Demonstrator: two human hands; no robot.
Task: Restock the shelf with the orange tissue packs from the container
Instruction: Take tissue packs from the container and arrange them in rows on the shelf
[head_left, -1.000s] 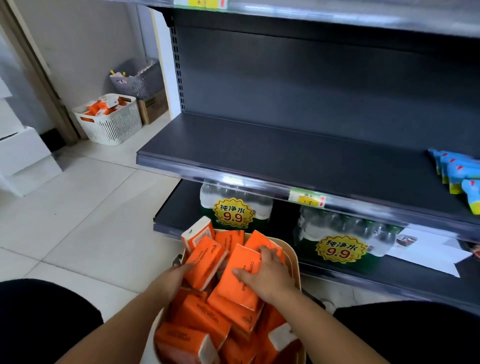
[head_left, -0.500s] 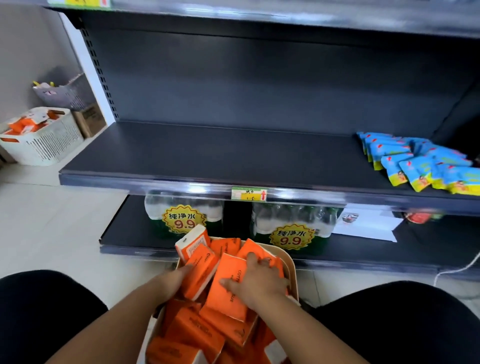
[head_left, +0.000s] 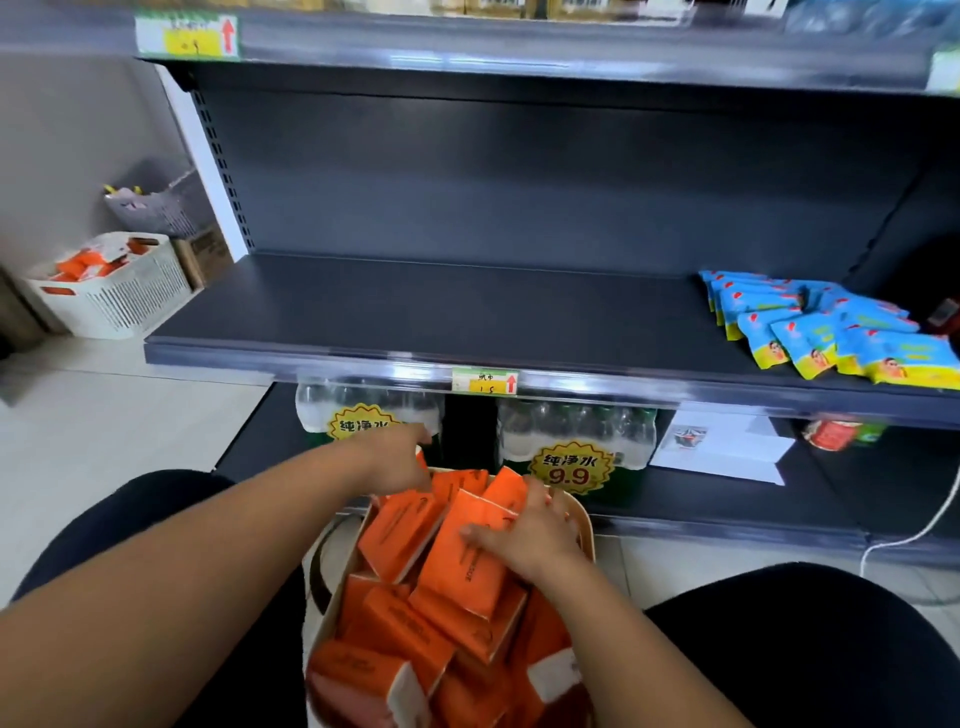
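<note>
Several orange tissue packs (head_left: 410, 629) fill a beige container (head_left: 586, 525) on the floor between my knees. My right hand (head_left: 524, 535) grips one tilted orange pack (head_left: 467, 558), thumb on its face and fingers over its top edge. At the container's far left corner, my left hand (head_left: 395, 460) curls over another orange pack (head_left: 422, 461), which it mostly hides. The dark grey middle shelf (head_left: 415, 312) stands just beyond, bare on its left and centre.
Blue snack packets (head_left: 821, 332) lie on the shelf's right end. Wrapped water bottles (head_left: 571, 431) with 9.9 stickers and a white paper (head_left: 722, 447) sit on the bottom shelf. A white basket (head_left: 119, 296) stands on the floor at left; a white cable (head_left: 914, 530) hangs at right.
My left hand has left the pack it was touching and reached forward to the pack at the container's far left corner. My right hand stays on its pack. The view has swung right.
</note>
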